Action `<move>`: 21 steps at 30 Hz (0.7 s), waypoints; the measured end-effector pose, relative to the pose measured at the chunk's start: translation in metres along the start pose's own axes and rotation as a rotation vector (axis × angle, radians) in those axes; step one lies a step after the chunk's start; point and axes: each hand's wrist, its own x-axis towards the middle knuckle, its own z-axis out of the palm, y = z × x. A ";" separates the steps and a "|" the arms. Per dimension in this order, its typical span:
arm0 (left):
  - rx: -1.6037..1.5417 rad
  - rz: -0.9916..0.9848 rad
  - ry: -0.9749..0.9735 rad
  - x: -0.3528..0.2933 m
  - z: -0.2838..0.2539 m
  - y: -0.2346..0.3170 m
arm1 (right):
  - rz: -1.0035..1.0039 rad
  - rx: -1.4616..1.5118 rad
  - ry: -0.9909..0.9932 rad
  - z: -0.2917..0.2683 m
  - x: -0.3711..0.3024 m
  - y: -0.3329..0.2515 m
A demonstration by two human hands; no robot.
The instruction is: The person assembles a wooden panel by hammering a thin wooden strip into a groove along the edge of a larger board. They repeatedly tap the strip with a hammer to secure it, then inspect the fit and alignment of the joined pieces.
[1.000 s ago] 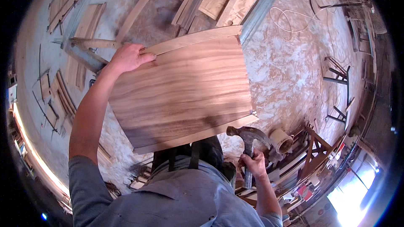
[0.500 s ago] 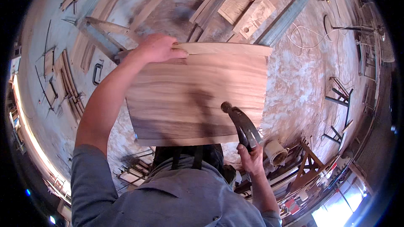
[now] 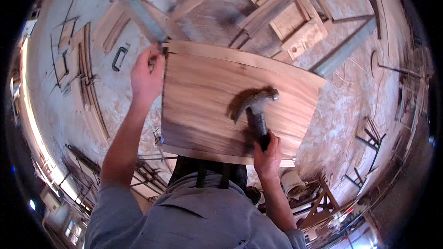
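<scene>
A wide wooden panel point(image 3: 207, 97) lies in front of my body, its grain running across. Along its far edge runs a paler wooden strip point(image 3: 240, 56). My right hand point(image 3: 269, 157) is wrapped round the dark handle of a claw hammer point(image 3: 256, 113), whose head is above the panel. The hammer casts a shadow on the wood. At the panel's far left corner is my left hand point(image 3: 148, 74), fingers curled beside the edge. Whatever may be between those fingertips is too small to make out.
A blue-grey beam point(image 3: 346, 46) extends beyond the panel's far right corner. Several boards and a framed wooden piece point(image 3: 290, 20) lie on the floor ahead. To the left are a C-clamp point(image 3: 121, 57) and long wooden strips point(image 3: 87, 74). A bucket point(image 3: 291, 182) stands near my right forearm.
My left hand has left the middle of the far strip for the panel's far left corner. The hammer has swung left over the panel and turned. The view has shifted, and the panel appears tilted.
</scene>
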 end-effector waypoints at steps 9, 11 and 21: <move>-0.423 -0.687 -0.315 -0.110 -0.018 -0.043 | -0.056 -0.057 -0.090 -0.004 0.009 -0.008; -0.388 -0.709 -0.357 -0.113 -0.023 -0.040 | -0.052 -0.073 -0.117 -0.004 0.010 -0.008; -0.769 -1.022 -0.403 -0.102 -0.049 -0.049 | -0.087 -0.220 -0.210 -0.007 0.017 -0.006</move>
